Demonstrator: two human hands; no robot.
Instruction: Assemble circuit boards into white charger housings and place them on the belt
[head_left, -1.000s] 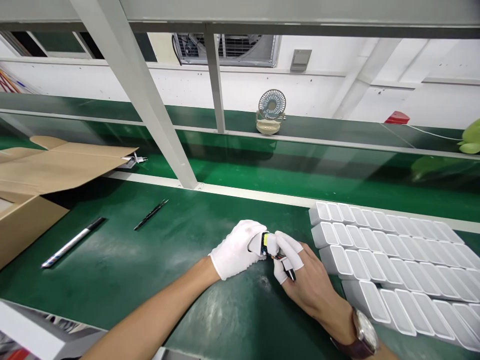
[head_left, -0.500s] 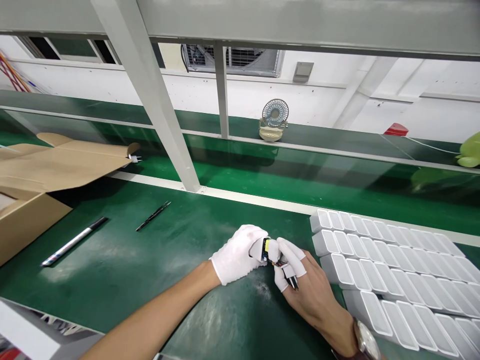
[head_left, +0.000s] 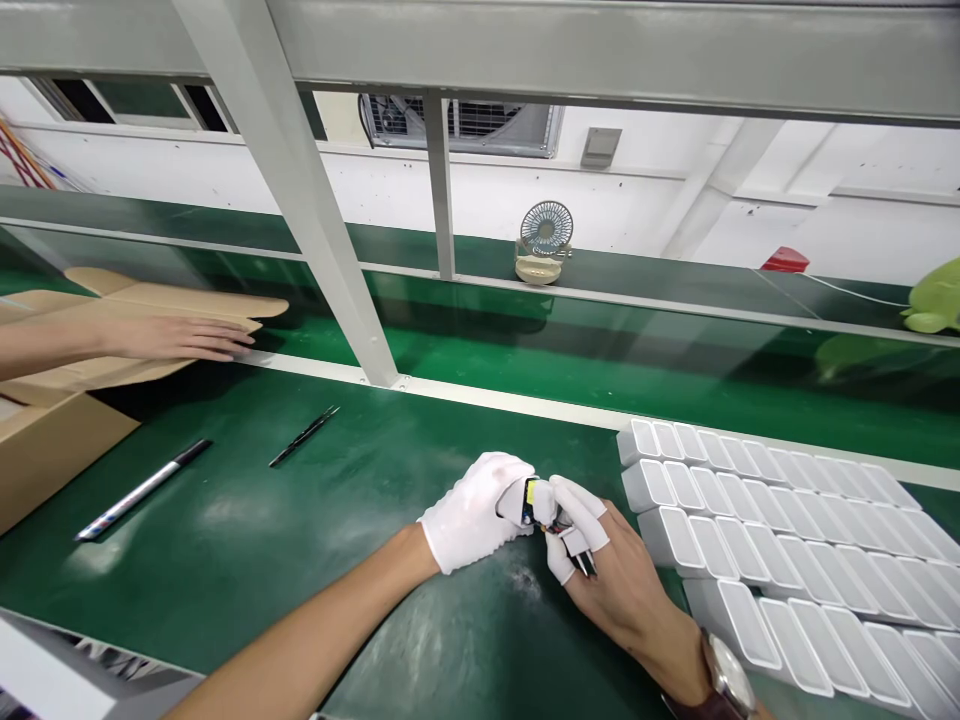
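Observation:
My left hand (head_left: 474, 510), in a white glove, is closed around a small white part with a yellow and blue inside (head_left: 531, 497). My right hand (head_left: 600, 560), with white finger cots on the fingertips, pinches the same part from the right and also grips a thin dark tool (head_left: 581, 560) between its fingers. Both hands meet just above the green table (head_left: 315, 530), left of rows of white open casings (head_left: 757, 510).
A silver and black pen (head_left: 139, 490) and black tweezers (head_left: 304, 436) lie on the table at left. Another person's hand (head_left: 180, 338) rests on a cardboard box flap (head_left: 45, 430). A slanted grey post (head_left: 300, 200), a small fan (head_left: 544, 240) and a green conveyor belt stand behind.
Another person's hand and forearm have come in from the left onto the cardboard flap. My two hands have stayed together on the small part, almost still.

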